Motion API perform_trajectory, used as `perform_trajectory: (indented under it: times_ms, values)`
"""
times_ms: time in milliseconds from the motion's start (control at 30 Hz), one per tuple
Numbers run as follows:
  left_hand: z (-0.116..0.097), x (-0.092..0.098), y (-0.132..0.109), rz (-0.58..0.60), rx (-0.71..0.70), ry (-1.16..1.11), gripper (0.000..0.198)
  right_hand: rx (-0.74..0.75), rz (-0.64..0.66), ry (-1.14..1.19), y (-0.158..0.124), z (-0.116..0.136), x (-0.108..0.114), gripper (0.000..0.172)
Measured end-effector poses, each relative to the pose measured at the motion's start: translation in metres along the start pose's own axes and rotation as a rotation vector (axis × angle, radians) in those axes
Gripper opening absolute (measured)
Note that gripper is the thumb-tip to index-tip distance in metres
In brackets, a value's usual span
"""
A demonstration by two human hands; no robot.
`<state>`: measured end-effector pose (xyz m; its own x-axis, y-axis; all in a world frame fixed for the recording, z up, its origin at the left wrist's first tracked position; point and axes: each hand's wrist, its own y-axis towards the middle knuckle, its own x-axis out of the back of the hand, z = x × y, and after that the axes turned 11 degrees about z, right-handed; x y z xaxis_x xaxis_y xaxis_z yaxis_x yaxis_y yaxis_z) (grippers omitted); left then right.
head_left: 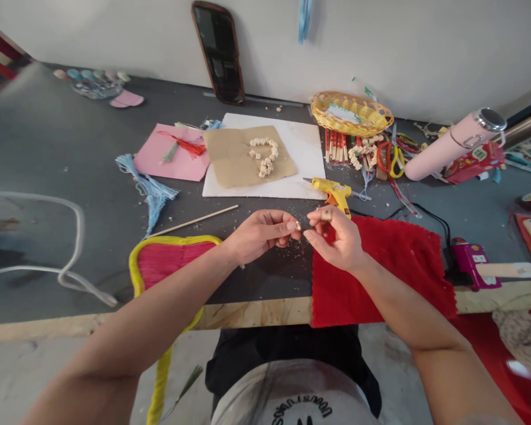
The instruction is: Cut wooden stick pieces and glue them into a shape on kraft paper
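Note:
My left hand (260, 234) is closed in a pinch on a tiny pale bead-like piece (298, 225) at its fingertips. Facing it, my right hand (335, 238) is closed too, its thumb and fingers nipping another small pale piece (325, 216). The two hands nearly touch above the dark table (48, 177), just in front of a yellow glue gun (333, 192). Behind them a brown paper sheet (234, 156) on a white board (303, 153) carries several small pale pieces (264, 156) laid in a curl.
A red cloth (380, 265) lies under my right wrist, a pink and yellow fan-shaped pad (168, 260) under my left arm. A wooden stick (194, 221), blue tassel (153, 192), pink paper (172, 156), yellow basket (351, 113), chopsticks, scissors (392, 158) and a pink tube (451, 144) lie around.

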<state>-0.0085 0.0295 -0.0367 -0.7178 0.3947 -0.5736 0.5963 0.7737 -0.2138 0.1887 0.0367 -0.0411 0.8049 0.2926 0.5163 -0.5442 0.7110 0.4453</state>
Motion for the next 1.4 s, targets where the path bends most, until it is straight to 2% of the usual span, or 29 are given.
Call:
perform_trajectory:
  times_ms: [133, 300, 500, 767, 1400]
  values:
    - [-0.0015, 0.0007, -0.0005, 0.035, 0.028, 0.009, 0.027, 0.003, 0.089, 0.072, -0.0003, -0.0018, -0.0010, 0.028]
    - [-0.0024, 0.0001, -0.0008, 0.068, 0.037, 0.059, 0.029, 0.023, 0.129, 0.056, 0.0010, -0.0003, -0.0008, 0.018]
    - [-0.0020, -0.0003, -0.0006, 0.057, 0.020, 0.043, 0.035, 0.055, 0.109, -0.043, 0.0015, 0.0012, 0.0000, 0.012]
    - [-0.0021, -0.0014, 0.0000, 0.042, 0.024, 0.076, 0.030, 0.077, 0.074, -0.129, 0.0005, -0.0018, -0.0026, 0.014]
    - [-0.0002, -0.0015, -0.0001, 0.015, 0.042, 0.111, 0.032, 0.093, 0.093, -0.122, 0.0009, -0.0013, -0.0033, 0.010]
